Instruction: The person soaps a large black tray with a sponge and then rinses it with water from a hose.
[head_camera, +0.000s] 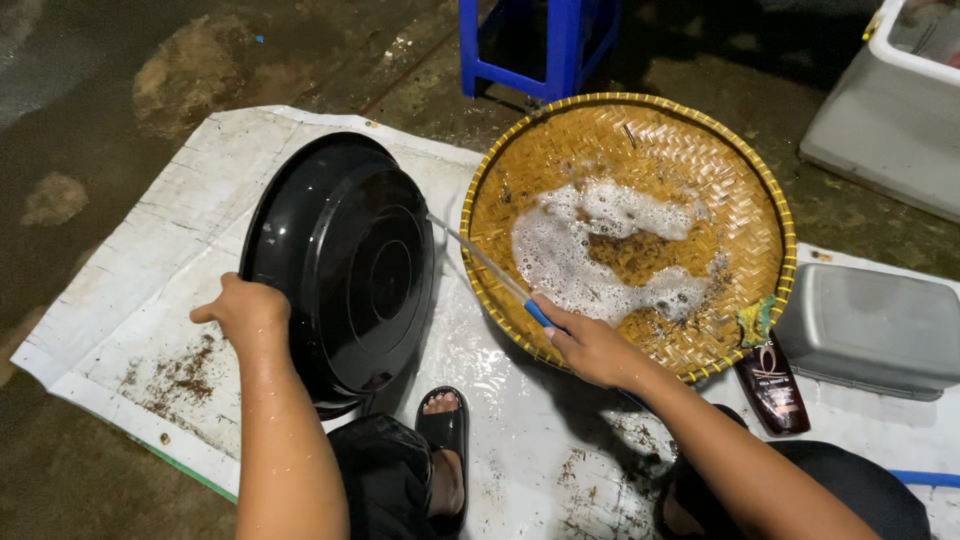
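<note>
Black sandal (445, 430) and wet knees sit lowest in the head view. Left hand (248, 312) is clamped on the rim of an upturned black plastic basin (345, 265), tilted on the white tarp (160, 250). Right hand (590, 345) is closed around a blue hose nozzle (538, 314), spraying the sudsy woven bamboo tray (630, 225). Wet fingers could let the basin slip. A dark bottle (772, 385), grey tub (868, 328) and blue stool (540, 45) crowd nearby.
</note>
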